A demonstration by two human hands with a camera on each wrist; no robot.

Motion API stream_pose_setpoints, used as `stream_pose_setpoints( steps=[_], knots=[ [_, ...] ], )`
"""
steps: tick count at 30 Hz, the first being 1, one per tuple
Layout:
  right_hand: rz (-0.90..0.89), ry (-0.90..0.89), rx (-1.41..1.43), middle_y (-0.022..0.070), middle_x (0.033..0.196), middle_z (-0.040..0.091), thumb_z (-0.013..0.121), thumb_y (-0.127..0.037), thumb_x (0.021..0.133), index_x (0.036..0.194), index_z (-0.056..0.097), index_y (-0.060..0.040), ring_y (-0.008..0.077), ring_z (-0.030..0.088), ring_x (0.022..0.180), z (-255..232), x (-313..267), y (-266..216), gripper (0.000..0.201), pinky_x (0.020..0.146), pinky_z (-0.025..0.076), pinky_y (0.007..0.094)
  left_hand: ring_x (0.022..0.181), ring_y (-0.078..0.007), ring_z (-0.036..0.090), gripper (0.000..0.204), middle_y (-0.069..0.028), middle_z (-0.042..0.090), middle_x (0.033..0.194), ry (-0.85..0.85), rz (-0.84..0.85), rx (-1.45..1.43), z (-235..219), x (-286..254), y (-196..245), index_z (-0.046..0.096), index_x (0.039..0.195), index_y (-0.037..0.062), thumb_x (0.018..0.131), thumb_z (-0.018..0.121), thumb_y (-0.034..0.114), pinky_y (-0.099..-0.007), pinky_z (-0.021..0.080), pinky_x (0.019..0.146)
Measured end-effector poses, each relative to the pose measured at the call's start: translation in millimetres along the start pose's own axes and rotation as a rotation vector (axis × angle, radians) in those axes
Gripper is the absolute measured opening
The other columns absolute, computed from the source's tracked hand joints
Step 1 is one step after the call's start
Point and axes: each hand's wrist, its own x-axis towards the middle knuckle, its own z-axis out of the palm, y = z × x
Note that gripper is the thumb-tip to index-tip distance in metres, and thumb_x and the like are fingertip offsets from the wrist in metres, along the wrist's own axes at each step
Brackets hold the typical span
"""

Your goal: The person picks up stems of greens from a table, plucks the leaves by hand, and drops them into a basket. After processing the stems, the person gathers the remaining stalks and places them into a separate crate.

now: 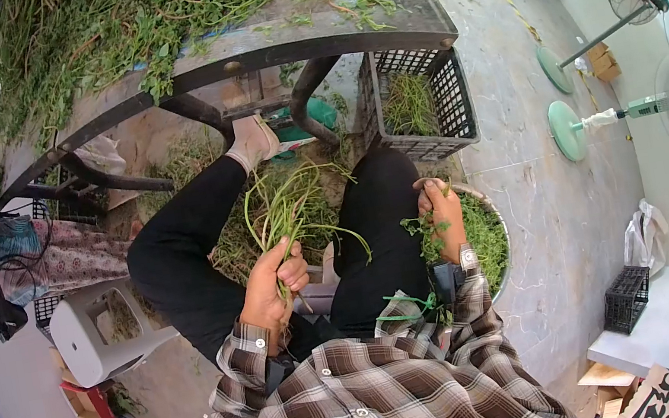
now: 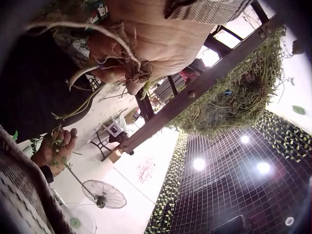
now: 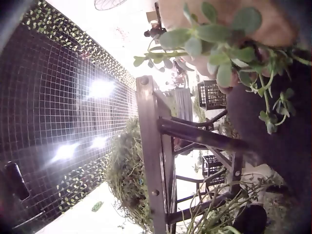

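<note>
Gripping a bunch of stems, the left hand curls its fingers round it between the person's legs. The right hand bends its fingers on a leafy sprig, beside a round basket of greens. Ahead, a crate stands near a table heaped with plants.

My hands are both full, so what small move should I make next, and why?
Probably lower the right hand and drop its sprigs into the basket: they look leafy like the greens in it and appear close beside it, while the left hand holds mostly bare stems.
</note>
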Motion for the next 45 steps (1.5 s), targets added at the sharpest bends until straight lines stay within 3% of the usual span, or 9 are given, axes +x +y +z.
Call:
stream_pose_setpoints(
  steps=[3,6,31,33,45],
  knots=[
    [0.008,0.008,-0.002,-0.0046,0.057,0.038,0.047,-0.024,0.093,0.093,0.054,-0.0002,0.0044,0.035,0.049,1.1,-1.2,-1.4,0.025,0.044,0.028,0.0199,0.045,-0.005,0.03,0.025,0.0063,0.034,0.051,-0.007,0.02,0.006,-3.0,1.1,-1.1,0.046,0.081,0.0061,0.093,0.047,0.028,-0.0207,0.028,0.044],
    [0.002,-0.007,0.008,-0.0046,0.057,0.038,0.047,-0.025,0.093,0.092,0.055,-0.0006,0.0044,0.036,0.049,-0.5,1.1,2.3,0.025,0.044,0.029,0.0197,0.045,-0.0063,0.03,0.026,0.0061,0.032,0.05,0.016,0.001,0.001,-0.2,0.7,-0.2,0.045,0.079,0.0065,0.095,0.041,0.026,-0.0215,0.028,0.044],
    [-0.008,-0.007,0.07,-0.0042,0.057,0.039,0.051,-0.024,0.091,0.091,0.057,-0.0016,0.0038,0.034,0.047,-1.7,2.8,7.6,0.023,0.043,0.025,0.0198,0.044,-0.0065,0.03,0.025,0.0057,0.032,0.05,0.019,-0.011,0.0,-0.9,2.2,-2.6,0.045,0.08,0.006,0.095,0.044,0.026,-0.0213,0.028,0.043],
    [0.005,-0.016,0.04,-0.0045,0.057,0.038,0.048,-0.023,0.093,0.092,0.055,-0.0009,0.0042,0.035,0.049,-1.2,1.5,4.9,0.023,0.045,0.029,0.0191,0.044,-0.0065,0.03,0.025,0.0057,0.032,0.05,0.026,-0.011,-0.002,-1.4,2.6,-3.0,0.045,0.08,0.0059,0.095,0.043,0.026,-0.0212,0.029,0.043],
    [0.004,-0.027,0.054,-0.005,0.059,0.039,0.049,-0.022,0.093,0.093,0.055,0.0,0.0035,0.035,0.05,-2.5,3.4,7.7,0.023,0.046,0.029,0.0189,0.044,-0.0069,0.03,0.026,0.0054,0.032,0.049,0.025,-0.018,-0.015,-3.2,4.1,-4.0,0.045,0.08,0.0055,0.095,0.043,0.026,-0.0213,0.029,0.043]
  ],
)
